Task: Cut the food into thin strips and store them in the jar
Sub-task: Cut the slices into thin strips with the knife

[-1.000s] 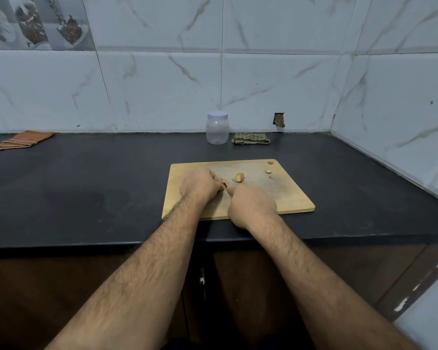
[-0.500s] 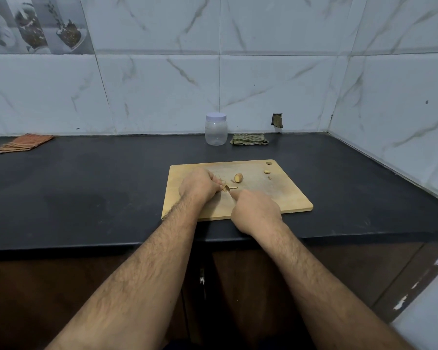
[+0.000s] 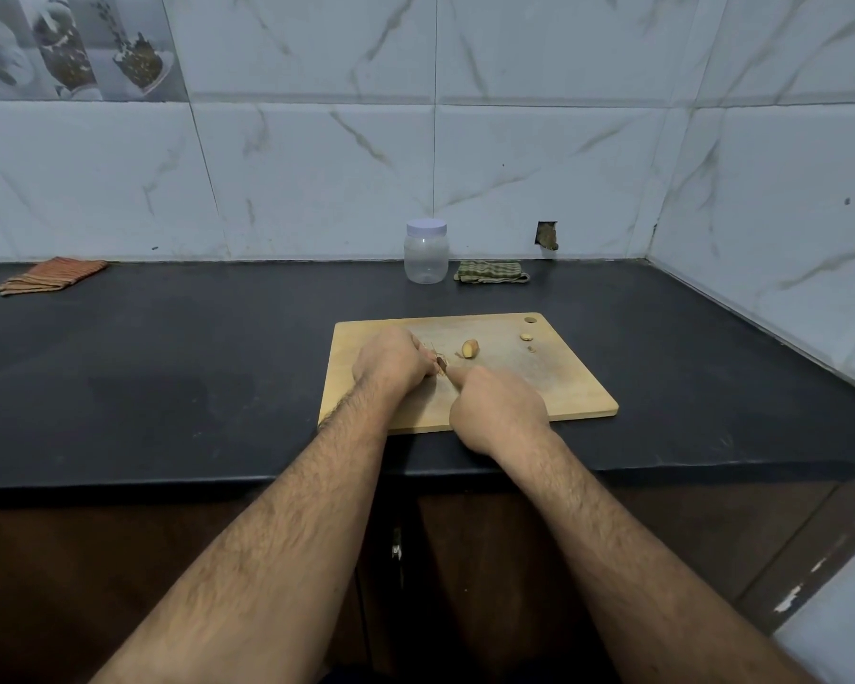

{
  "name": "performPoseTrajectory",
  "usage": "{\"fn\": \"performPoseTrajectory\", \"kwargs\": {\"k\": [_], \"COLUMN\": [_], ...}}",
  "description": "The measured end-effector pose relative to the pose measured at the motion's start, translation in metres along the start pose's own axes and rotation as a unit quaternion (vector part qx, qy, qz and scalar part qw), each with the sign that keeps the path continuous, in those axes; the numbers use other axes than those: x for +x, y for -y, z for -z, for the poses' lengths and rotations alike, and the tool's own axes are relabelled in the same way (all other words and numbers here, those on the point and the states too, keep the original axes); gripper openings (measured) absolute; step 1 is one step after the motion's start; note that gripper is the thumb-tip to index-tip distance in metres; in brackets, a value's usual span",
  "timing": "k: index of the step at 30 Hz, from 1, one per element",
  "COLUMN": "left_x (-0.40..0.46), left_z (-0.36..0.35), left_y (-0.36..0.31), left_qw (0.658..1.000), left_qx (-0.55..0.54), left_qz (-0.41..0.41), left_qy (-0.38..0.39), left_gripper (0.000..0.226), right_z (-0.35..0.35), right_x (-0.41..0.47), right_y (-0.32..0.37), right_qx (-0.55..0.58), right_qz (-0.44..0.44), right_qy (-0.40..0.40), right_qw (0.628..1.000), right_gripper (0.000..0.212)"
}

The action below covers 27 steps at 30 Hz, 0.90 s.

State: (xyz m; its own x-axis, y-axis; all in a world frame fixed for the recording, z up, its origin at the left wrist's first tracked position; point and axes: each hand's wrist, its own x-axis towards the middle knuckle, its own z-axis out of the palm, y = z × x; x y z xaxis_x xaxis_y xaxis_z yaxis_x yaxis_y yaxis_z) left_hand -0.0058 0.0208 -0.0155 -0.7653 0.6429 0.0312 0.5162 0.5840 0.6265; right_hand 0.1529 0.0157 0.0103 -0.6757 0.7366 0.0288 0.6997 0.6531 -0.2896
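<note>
A wooden cutting board (image 3: pixel 554 387) lies on the black counter. On its left half my left hand (image 3: pixel 391 362) curls over a small piece of food, mostly hidden under the fingers. My right hand (image 3: pixel 497 407) grips a knife (image 3: pixel 442 366) whose short visible blade points at the left fingertips. A tan chunk of food (image 3: pixel 470 349) lies just beyond the hands, with small scraps (image 3: pixel 526 338) near the board's far right corner. A clear plastic jar (image 3: pixel 426 251) with a white lid on stands by the back wall.
A folded green checked cloth (image 3: pixel 492 272) lies right of the jar. An orange striped cloth (image 3: pixel 50 275) sits at the far left of the black counter (image 3: pixel 169 367). Tiled walls close the back and right sides. Dark cabinet doors are below the counter edge.
The right hand with the knife drew back slightly toward me, then moved in again toward the left fingertips. The left hand stays in place on the food.
</note>
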Motion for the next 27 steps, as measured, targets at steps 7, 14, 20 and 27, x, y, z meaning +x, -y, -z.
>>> {"fn": "performPoseTrajectory", "kwargs": {"k": [7, 14, 20, 27], "left_x": [0.003, 0.0, 0.002, 0.003], "left_z": [-0.001, -0.001, 0.0, 0.002], "left_y": [0.0, 0.0, 0.002, 0.001], "left_qw": [1.0, 1.0, 1.0, 1.0], "left_qx": [0.003, -0.007, -0.019, -0.025], "left_qz": [0.006, 0.001, -0.006, -0.007], "left_qy": [0.001, -0.003, 0.006, 0.017], "left_gripper": [0.012, 0.008, 0.008, 0.009], "right_z": [0.005, 0.005, 0.004, 0.003], "right_x": [0.005, -0.007, -0.016, -0.01], "right_y": [0.008, 0.002, -0.006, -0.005], "right_qx": [-0.016, -0.02, -0.02, 0.002], "right_qz": [-0.014, 0.002, 0.005, -0.007], "right_qy": [0.017, 0.025, 0.011, 0.008], "right_qw": [1.0, 0.999, 1.0, 1.0], "right_gripper": [0.04, 0.049, 0.045, 0.05]}}
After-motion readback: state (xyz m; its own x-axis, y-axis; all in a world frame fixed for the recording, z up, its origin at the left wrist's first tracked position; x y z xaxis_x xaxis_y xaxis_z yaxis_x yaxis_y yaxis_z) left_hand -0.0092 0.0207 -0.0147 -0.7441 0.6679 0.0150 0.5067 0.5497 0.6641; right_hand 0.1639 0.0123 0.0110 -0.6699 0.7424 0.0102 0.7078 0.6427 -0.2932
